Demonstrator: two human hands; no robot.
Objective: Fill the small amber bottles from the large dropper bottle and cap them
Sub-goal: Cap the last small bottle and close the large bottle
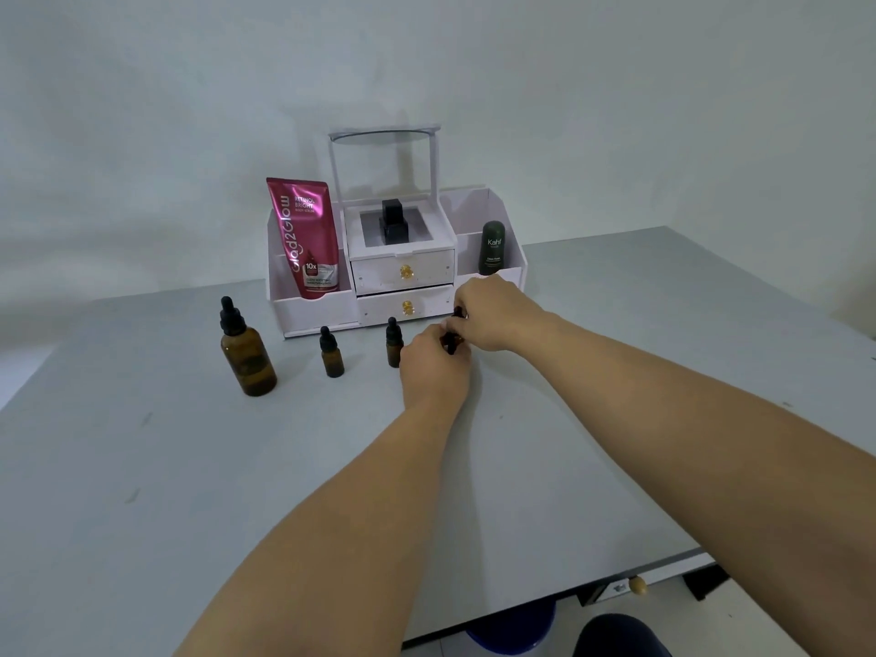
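Near the worktop's [189, 467] back edge, my left hand [433, 369] grips a small bottle [449, 346], right hand [493, 315] pinches its cap [458, 312]; I judge cross-threading risks leaks.

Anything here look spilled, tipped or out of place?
Nothing stands out: the large dropper bottle and two small amber bottles stand upright, capped; no spill on the table. The left hand and right hand grip a third bottle.

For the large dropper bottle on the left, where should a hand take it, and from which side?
Grip the large dropper bottle round its wide amber body, below the shoulder, coming from the near side. It stands upright; the organizer is behind it and a small capped bottle to its right. The narrow black dropper cap likely gives a weaker hold.
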